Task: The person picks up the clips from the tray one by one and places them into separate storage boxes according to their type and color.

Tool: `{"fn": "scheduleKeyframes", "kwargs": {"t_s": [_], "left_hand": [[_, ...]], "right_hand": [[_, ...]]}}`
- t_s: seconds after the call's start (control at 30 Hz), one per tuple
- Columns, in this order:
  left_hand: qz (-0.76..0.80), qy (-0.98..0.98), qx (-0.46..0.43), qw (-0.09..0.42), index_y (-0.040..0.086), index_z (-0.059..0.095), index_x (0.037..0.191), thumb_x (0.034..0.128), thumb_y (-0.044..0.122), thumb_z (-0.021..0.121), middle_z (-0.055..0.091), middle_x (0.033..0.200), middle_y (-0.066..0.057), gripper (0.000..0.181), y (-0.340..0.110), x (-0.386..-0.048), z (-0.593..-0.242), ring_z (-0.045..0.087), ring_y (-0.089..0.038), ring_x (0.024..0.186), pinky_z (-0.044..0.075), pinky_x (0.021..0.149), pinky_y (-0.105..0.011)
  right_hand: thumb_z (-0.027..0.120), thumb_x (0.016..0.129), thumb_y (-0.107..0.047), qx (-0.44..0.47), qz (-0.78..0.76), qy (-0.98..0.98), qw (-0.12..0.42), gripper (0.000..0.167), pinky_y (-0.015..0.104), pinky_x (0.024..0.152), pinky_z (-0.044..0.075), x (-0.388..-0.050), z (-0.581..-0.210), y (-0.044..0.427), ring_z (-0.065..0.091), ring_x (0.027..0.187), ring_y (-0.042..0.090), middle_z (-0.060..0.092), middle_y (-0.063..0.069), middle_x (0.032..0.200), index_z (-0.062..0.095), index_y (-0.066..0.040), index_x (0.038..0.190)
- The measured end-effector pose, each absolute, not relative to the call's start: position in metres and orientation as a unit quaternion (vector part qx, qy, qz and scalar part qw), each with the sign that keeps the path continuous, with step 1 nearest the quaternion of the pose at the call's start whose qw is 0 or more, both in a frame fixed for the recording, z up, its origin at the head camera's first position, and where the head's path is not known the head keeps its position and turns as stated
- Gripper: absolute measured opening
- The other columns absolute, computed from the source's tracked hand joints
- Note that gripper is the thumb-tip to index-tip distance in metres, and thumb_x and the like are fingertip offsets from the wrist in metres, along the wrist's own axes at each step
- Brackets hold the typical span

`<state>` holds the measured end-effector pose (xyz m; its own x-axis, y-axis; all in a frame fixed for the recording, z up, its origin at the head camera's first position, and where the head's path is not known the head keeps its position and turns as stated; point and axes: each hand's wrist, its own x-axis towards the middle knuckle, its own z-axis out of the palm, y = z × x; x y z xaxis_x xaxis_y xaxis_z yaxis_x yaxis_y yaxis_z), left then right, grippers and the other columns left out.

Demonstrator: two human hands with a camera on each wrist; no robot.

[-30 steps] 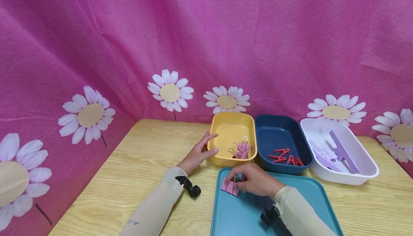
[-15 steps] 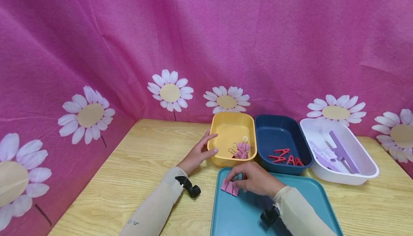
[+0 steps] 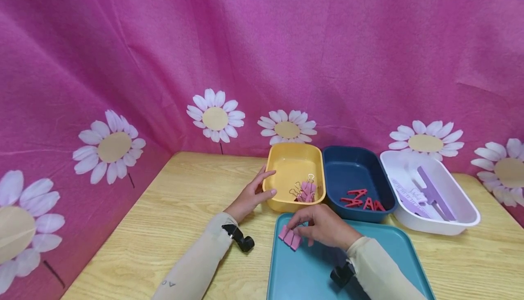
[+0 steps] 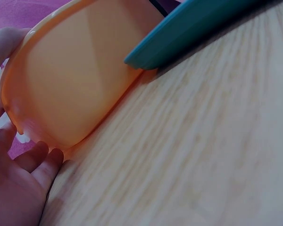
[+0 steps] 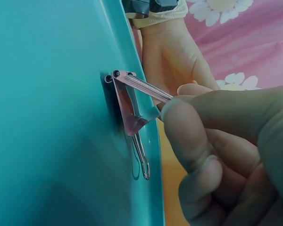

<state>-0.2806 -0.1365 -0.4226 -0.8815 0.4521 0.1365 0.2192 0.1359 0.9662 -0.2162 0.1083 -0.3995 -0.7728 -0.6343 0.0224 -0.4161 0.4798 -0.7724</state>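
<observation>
Pinched between the thumb and finger of my right hand (image 3: pixel 325 228) is one end of a pink binder clip (image 3: pixel 295 241), low over the teal tray (image 3: pixel 352 282). A second pink clip (image 3: pixel 283 232) lies right beside it, partly behind my fingers. In the right wrist view, the clip (image 5: pixel 127 106) shows one wire handle hanging down by the tray's rim. My left hand (image 3: pixel 247 200) rests spread against the left side of the yellow container (image 3: pixel 282 152), its thumb and a finger at the rim. Inside that container are several pink binder clips (image 3: pixel 306 191).
Right of the yellow container stands a dark blue container (image 3: pixel 348 154) with several red clothespins (image 3: pixel 356 200). Beyond it is a white container (image 3: pixel 462 225) with purple stationery (image 3: pixel 435 193). All stand on a wooden table (image 3: pixel 196 186) before a pink flowered cloth (image 3: pixel 348 63).
The pink clips on the tray have tilted and turned slightly in my right fingers. My right hand has barely shifted; my left hand stays at the yellow container.
</observation>
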Motion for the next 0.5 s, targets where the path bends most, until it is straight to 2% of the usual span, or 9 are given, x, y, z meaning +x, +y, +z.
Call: {"fn": "scheduleKeyframes", "kwargs": {"t_s": [0.13,0.27,0.5], "left_hand": [[0.619,0.749,0.22,0.085,0.021,0.035,0.15,0.0948,0.029,0.063,-0.004,0.162,0.001,0.062,-0.136,-0.288,-0.433,0.016,-0.024,0.145,0.019,0.116,-0.037],[0.619,0.752,0.217,0.063,0.026,0.039,0.148,0.0936,0.031,0.064,-0.001,0.162,0.007,0.06,-0.135,-0.298,-0.448,0.015,-0.022,0.145,0.02,0.116,-0.038],[0.622,0.75,0.214,0.066,0.027,0.038,0.148,0.0939,0.029,0.064,-0.001,0.162,0.009,0.06,-0.135,-0.298,-0.448,0.016,-0.023,0.145,0.02,0.116,-0.039]], "right_hand": [[0.071,0.088,-0.012,-0.308,-0.41,0.849,0.127,0.012,0.031,0.057,0.054,-0.216,-0.398,0.108,0.062,0.051,0.018,0.07,-0.004,0.089,0.075,-0.018,0.098],[0.071,0.088,-0.013,-0.312,-0.402,0.853,0.116,0.009,0.028,0.061,0.053,-0.215,-0.397,0.108,0.061,0.051,0.017,0.069,-0.004,0.085,0.075,-0.018,0.094],[0.07,0.089,-0.013,-0.317,-0.401,0.852,0.115,0.007,0.028,0.062,0.052,-0.215,-0.397,0.108,0.062,0.051,0.016,0.069,-0.005,0.085,0.074,-0.018,0.092]]}}
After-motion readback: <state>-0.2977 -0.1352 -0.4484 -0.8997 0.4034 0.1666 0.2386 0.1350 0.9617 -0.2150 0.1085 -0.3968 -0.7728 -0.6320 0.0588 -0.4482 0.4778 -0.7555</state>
